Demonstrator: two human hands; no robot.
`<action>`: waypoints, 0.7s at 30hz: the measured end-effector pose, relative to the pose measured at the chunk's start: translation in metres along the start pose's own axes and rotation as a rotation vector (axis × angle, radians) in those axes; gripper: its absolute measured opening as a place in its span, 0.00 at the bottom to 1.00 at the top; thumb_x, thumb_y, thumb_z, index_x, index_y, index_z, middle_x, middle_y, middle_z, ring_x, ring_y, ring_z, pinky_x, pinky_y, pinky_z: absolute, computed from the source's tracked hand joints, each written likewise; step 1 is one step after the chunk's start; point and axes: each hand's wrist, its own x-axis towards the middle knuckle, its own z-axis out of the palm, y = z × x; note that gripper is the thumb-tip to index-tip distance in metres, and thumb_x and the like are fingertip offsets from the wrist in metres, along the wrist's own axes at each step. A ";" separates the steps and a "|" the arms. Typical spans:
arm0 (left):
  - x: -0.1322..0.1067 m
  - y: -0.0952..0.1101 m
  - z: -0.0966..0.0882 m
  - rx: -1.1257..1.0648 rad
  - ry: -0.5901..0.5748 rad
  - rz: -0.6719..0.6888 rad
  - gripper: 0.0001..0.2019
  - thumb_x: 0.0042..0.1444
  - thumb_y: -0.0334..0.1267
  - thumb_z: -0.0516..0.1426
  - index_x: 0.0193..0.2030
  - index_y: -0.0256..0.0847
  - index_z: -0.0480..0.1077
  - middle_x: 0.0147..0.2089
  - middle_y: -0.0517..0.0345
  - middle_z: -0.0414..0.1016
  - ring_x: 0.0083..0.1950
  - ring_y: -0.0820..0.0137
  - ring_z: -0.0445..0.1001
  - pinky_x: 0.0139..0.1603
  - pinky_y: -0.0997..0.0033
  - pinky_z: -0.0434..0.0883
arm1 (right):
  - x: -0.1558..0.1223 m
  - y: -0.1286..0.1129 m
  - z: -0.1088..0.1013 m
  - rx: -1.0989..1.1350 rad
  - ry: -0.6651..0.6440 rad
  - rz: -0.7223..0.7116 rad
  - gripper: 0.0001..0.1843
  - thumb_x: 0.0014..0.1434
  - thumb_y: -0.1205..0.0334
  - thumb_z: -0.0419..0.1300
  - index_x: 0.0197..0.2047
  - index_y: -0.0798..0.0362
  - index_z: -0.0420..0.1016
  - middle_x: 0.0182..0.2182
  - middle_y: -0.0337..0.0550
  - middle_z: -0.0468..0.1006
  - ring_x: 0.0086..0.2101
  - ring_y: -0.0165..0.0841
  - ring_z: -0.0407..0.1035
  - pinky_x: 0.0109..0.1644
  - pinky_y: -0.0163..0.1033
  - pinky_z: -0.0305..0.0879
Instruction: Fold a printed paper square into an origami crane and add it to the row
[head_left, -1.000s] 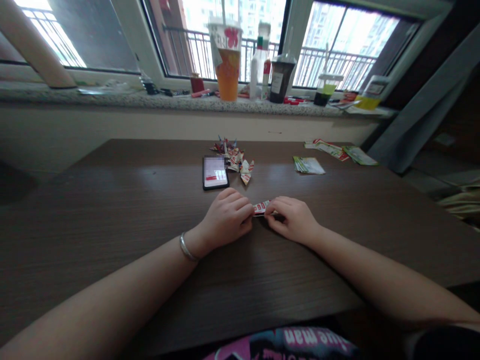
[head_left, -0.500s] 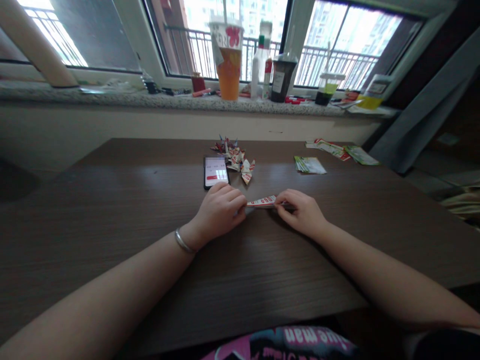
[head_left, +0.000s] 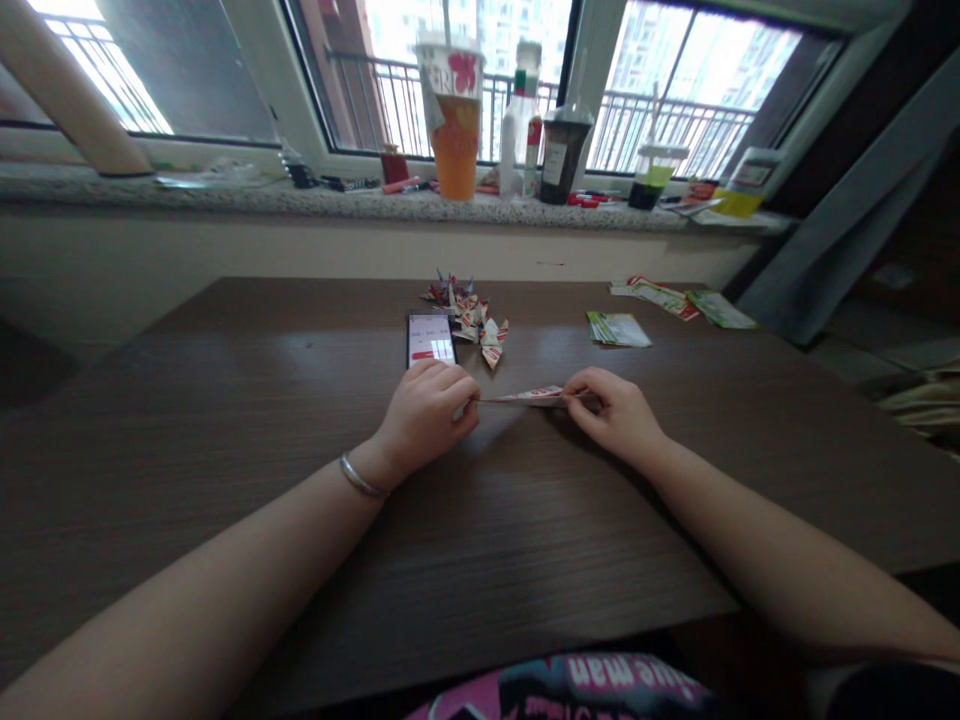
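Observation:
Between my hands stretches a narrow folded piece of paper (head_left: pixel 529 397) with red and white print, held a little above the tabletop. My left hand (head_left: pixel 433 408) pinches its thin left tip, with a silver bangle on the wrist. At the wider right end, the thumb and fingers of my right hand (head_left: pixel 609 410) close on the paper. Just beyond my left hand lies a phone (head_left: pixel 430 338) with a lit screen; its near end is covered by the hand. Beside the phone sit several folded paper figures (head_left: pixel 472 315), printed in red and cream.
At the back right of the brown table (head_left: pixel 225 420) lie a small stack of green-and-white papers (head_left: pixel 619 329) and more printed paper strips (head_left: pixel 664 297). Behind, the stone windowsill (head_left: pixel 360 202) carries a tall cup of orange drink (head_left: pixel 456 140), bottles (head_left: pixel 520 130) and other cups.
My hands have moved apart: the left slid left and the right slid right. More of the paper's thin left end now shows, and its printed face is tilted flatter.

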 end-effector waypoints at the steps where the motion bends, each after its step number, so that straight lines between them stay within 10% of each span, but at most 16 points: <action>1: 0.000 0.000 0.000 -0.002 0.002 -0.002 0.05 0.55 0.32 0.52 0.30 0.39 0.68 0.33 0.55 0.73 0.37 0.65 0.69 0.44 0.63 0.66 | 0.000 0.000 0.000 -0.005 -0.001 -0.001 0.03 0.58 0.65 0.56 0.34 0.51 0.71 0.32 0.41 0.76 0.33 0.32 0.70 0.38 0.37 0.65; 16: -0.004 -0.004 0.006 -0.149 -0.043 -0.102 0.04 0.54 0.31 0.52 0.36 0.38 0.67 0.35 0.53 0.73 0.38 0.65 0.70 0.42 0.65 0.68 | -0.001 0.005 -0.002 -0.113 0.025 -0.046 0.02 0.57 0.66 0.56 0.33 0.51 0.70 0.31 0.41 0.76 0.33 0.33 0.70 0.38 0.37 0.64; 21: -0.002 0.005 0.006 -0.209 -0.059 0.051 0.10 0.59 0.40 0.55 0.46 0.39 0.69 0.43 0.51 0.74 0.44 0.63 0.70 0.46 0.62 0.67 | -0.001 -0.007 0.001 -0.171 -0.052 -0.164 0.04 0.59 0.65 0.56 0.34 0.52 0.72 0.33 0.42 0.78 0.35 0.33 0.70 0.40 0.36 0.64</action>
